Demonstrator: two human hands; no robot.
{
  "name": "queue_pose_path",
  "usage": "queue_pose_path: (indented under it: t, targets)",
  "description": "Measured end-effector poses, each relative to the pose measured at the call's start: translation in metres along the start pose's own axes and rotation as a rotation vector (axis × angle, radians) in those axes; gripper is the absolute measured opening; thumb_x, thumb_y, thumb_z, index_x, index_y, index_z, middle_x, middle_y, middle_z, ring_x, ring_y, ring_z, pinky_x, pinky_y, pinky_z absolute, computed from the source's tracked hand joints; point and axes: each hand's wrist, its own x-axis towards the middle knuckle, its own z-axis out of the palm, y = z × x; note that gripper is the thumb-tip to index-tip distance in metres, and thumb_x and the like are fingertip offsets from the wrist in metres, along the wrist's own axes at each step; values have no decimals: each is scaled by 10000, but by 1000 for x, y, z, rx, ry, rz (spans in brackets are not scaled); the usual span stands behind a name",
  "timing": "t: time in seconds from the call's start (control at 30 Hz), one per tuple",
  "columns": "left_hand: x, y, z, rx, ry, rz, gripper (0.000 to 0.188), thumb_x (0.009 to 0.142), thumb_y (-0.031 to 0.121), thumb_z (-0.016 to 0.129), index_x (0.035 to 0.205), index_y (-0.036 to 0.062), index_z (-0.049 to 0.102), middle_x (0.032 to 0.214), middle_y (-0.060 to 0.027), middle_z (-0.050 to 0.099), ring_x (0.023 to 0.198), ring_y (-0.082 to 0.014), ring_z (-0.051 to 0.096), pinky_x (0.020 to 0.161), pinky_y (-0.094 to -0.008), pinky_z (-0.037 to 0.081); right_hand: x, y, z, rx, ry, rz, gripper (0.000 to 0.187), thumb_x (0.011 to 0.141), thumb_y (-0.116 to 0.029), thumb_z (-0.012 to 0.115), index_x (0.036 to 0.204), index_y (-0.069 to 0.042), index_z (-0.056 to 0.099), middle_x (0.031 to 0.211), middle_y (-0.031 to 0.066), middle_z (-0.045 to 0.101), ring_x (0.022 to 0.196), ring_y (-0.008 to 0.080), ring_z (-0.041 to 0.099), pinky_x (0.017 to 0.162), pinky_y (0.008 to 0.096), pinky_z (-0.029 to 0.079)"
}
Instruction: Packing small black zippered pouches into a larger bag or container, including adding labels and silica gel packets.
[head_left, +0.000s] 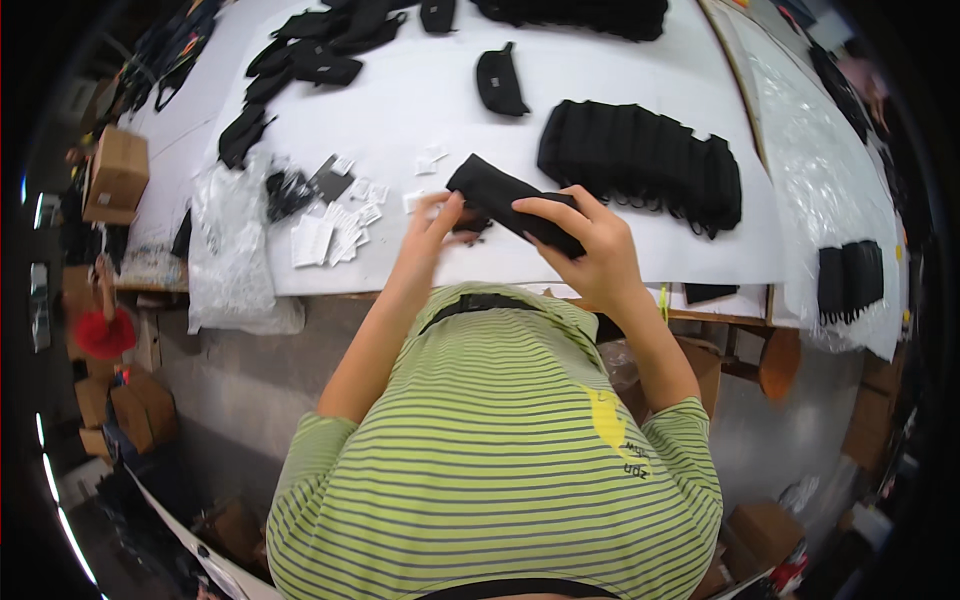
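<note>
Both of my hands hold a black fabric pouch [500, 190] over the white table, tilted down toward the right. My right hand [595, 245] is closed round its right end, with fingers on top and thumb below. At its left end my left hand [432, 228], slightly blurred, grips the edge. Small dark pieces [470, 225] lie partly hidden behind the left hand. White cards or tags [335, 235] are spread left of the hands, and a few more white slips [428, 160] lie just beyond them.
A row of black pouches [640, 155] stands to the right. One pouch [500, 80] lies alone farther off, with a loose heap [315, 60] at the far left. Clear plastic bags [228, 240] hang over the front edge. Cardboard boxes [118, 170] stand left of the table [390, 110].
</note>
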Motion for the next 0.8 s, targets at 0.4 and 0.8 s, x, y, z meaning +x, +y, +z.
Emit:
queue_pose_path:
  t: [0.4, 0.8]
  targets:
    - [8, 16, -4, 787, -313, 538, 191, 779, 83, 634, 954, 14, 663, 886, -74, 586, 825, -173, 543, 758, -253, 414, -12, 49, -27, 280, -236, 341, 304, 787, -117, 653, 1090, -94, 647, 899, 54, 657, 671, 73, 534, 614, 221, 449]
    - [55, -20, 17, 560, -313, 111, 309, 954, 235, 455, 1184, 50, 545, 1115, -59, 581, 866, -108, 551, 738, -238, 439, -49, 189, -83, 239, 563, 585, 398, 814, -190, 681, 1171, -60, 564, 704, 10, 564, 583, 44, 443, 521, 202, 367]
